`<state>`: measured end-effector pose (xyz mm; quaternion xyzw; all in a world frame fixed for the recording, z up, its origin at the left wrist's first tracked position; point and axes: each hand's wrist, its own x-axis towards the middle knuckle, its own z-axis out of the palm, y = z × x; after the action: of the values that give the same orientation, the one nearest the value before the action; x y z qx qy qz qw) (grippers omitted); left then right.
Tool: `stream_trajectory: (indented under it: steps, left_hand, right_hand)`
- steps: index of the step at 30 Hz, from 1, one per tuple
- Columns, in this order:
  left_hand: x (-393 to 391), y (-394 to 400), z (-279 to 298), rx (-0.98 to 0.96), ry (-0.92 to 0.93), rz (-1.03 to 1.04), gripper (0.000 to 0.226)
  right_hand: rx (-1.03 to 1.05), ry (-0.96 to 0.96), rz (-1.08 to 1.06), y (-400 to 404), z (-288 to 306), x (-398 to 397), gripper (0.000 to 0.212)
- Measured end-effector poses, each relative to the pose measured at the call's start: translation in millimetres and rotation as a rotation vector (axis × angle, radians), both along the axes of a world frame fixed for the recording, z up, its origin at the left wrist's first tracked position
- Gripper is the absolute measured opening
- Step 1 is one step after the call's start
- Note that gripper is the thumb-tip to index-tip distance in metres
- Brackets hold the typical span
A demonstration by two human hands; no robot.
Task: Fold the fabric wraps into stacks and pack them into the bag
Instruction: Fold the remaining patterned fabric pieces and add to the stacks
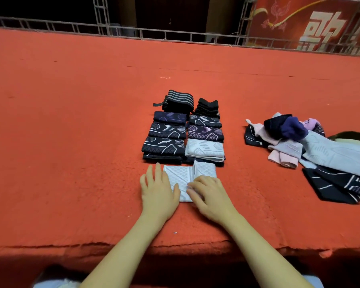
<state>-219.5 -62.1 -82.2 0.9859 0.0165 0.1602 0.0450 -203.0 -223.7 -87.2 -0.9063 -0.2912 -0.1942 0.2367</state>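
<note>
A white patterned wrap (183,175) lies partly folded on the red carpet in front of me. My left hand (157,189) presses flat on its left edge with straight fingers. My right hand (209,194) rests on its right half, fingers bent over the folded flap. Just beyond it stand two rows of folded wraps (183,132): dark ones with white line patterns, one white, one purple-marked, and black striped ones at the far end. A loose pile of unfolded wraps (312,150), pink, white, navy and black, lies to the right.
The red carpeted platform (71,121) ends in a front edge near my body. A metal truss railing (154,34) runs along the far side, with a red banner (310,21) at the back right. A dark item (355,136) shows at the right edge.
</note>
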Motion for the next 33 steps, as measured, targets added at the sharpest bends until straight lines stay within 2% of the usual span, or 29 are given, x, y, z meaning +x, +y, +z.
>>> stream_trajectory:
  steps: [2, 3, 6, 8, 10, 16, 20, 22, 24, 26, 28, 31, 33]
  left_hand:
    - [0, 0, -2, -0.019, 0.012, 0.035, 0.061]
    - [0, 0, -5, -0.023, 0.004, 0.055, 0.06]
    - [1, -1, -13, -0.01, -0.046, 0.106, 0.051]
    - [3, 0, -16, 0.005, -0.097, 0.107, 0.044]
    - [6, 2, -19, 0.007, -0.154, 0.077, 0.044]
    - [8, 2, -21, -0.014, -0.277, -0.012, 0.044]
    - [11, 1, -22, -0.055, -0.347, -0.005, 0.048]
    - [11, 0, -22, -0.085, -0.38, -0.029, 0.056]
    - [11, 1, -20, -0.112, -0.404, -0.047, 0.051]
    - [11, 2, -16, -0.161, -0.417, -0.069, 0.049]
    - [10, 1, -12, -0.201, -0.439, -0.098, 0.049]
    - [10, -3, -5, -0.299, -0.499, -0.149, 0.047]
    - [10, -8, 1, -0.399, -0.512, -0.179, 0.045]
  right_hand:
    - [0.023, 0.024, -0.053, 0, 4, 0, 0.037]
    - [-0.029, 0.017, -0.117, -1, 4, 1, 0.04]
    - [-0.259, 0.154, -0.291, 1, 2, 3, 0.073]
    - [-0.346, 0.202, -0.296, 1, -3, 3, 0.092]
    - [-0.42, 0.213, -0.272, 1, 0, 4, 0.099]
    - [-0.534, 0.259, -0.132, -12, 6, 1, 0.094]
    - [-0.507, 0.243, -0.08, -13, 6, -2, 0.107]
    - [-0.515, 0.222, -0.046, -12, 9, -4, 0.094]
    - [-0.528, 0.185, -0.025, -12, 11, -8, 0.07]
    - [-0.522, 0.166, -0.02, -15, 7, -8, 0.06]
    - [-0.523, 0.152, 0.0, -15, 8, -10, 0.066]
    - [-0.433, 0.224, 0.021, -19, 9, -8, 0.091]
    - [-0.357, 0.248, -0.054, -18, 6, -7, 0.091]
